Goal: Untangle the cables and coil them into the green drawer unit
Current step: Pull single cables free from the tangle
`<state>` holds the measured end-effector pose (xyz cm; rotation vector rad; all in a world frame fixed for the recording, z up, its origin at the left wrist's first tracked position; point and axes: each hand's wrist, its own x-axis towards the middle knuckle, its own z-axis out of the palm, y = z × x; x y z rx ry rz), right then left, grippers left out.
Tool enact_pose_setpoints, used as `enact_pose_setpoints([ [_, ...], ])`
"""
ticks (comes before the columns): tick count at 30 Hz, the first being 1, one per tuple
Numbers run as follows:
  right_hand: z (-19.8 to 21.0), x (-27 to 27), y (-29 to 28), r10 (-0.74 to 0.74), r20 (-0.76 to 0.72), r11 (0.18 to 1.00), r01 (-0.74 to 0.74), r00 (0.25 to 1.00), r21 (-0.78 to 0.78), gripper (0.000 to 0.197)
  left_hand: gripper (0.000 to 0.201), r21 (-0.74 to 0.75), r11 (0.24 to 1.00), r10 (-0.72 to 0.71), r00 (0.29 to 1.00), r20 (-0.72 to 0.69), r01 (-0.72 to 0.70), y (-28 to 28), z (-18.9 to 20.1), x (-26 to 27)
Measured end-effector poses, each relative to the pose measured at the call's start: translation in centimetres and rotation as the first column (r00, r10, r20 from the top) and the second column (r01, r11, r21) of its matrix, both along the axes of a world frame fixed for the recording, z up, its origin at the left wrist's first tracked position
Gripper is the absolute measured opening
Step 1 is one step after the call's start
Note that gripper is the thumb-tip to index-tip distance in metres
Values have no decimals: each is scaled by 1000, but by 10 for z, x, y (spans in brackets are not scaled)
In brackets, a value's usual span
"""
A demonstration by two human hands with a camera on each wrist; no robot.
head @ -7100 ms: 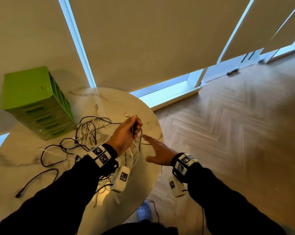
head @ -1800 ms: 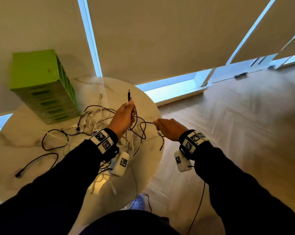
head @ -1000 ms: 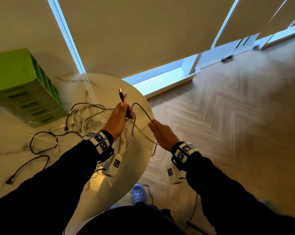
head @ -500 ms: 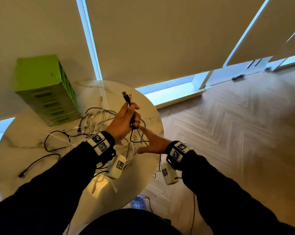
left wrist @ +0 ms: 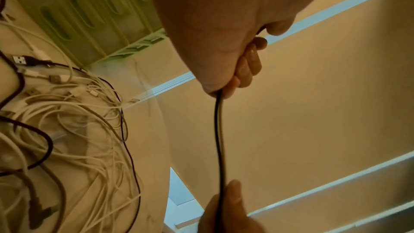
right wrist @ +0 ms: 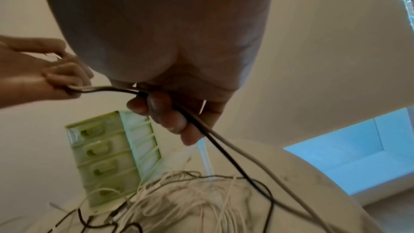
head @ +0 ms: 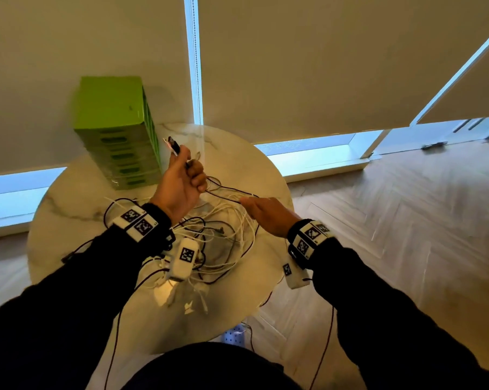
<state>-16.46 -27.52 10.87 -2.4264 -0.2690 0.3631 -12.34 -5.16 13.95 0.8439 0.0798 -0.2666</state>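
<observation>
My left hand (head: 191, 175) grips a black cable (head: 223, 190) in a fist above the table, and the cable's USB plug (head: 172, 144) sticks up out of the fist. My right hand (head: 250, 205) pinches the same black cable (right wrist: 224, 150) a short way to the right, together with a pale cable (right wrist: 246, 155). A short stretch of black cable (left wrist: 219, 130) runs between the two hands. Below them, a tangle of white and black cables (head: 218, 237) lies on the round marble table (head: 69, 198). The green drawer unit (head: 116, 130) stands at the table's back left, all drawers closed.
Window blinds (head: 293, 66) hang right behind the table. The table's right edge (head: 286, 192) lies just under my right hand, with wooden floor (head: 406, 235) beyond. Loose plugs (left wrist: 20, 59) lie near the drawer unit's foot (left wrist: 125, 52).
My right hand has come out from under the left hand and slid right along the black cable. The left hand keeps its grip, plug end up.
</observation>
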Motion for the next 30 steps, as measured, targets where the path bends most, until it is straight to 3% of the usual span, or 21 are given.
enact_pose_setpoints([
  [3,-20,1,7,-82,-47,996,79,996,-50,56,44,-23,995,96,995,-14,-96,11,2,9],
  [5,-36,-10,16,-47,-70,989,36,996,-143,53,46,-22,984,177,984,-21,-178,19,1,16],
  [8,-57,-29,47,153,-126,949,-181,980,-257,46,44,35,963,267,963,-36,-266,26,-7,21],
  [12,-75,-43,87,382,-311,809,-477,871,-344,47,41,181,958,233,971,-49,-221,20,-27,24],
  [15,-86,-32,88,282,-479,874,-429,831,-229,53,39,310,938,167,986,-17,-153,27,-39,31],
  [18,-70,2,75,301,-557,910,-407,774,-75,58,38,379,915,153,988,-7,-139,45,-45,49],
  [20,-55,32,63,269,-538,942,-335,799,-28,57,39,393,909,164,986,-24,-141,56,-48,61],
  [22,-56,73,55,260,-441,939,-332,859,-93,52,39,408,901,184,982,-48,-149,64,-52,73],
  [26,-75,150,62,297,-321,900,-376,899,-219,29,39,457,883,161,984,-76,-109,70,-67,87],
  [30,-101,223,83,181,-237,946,-235,954,-221,29,37,550,835,92,993,-78,-34,67,-85,91],
])
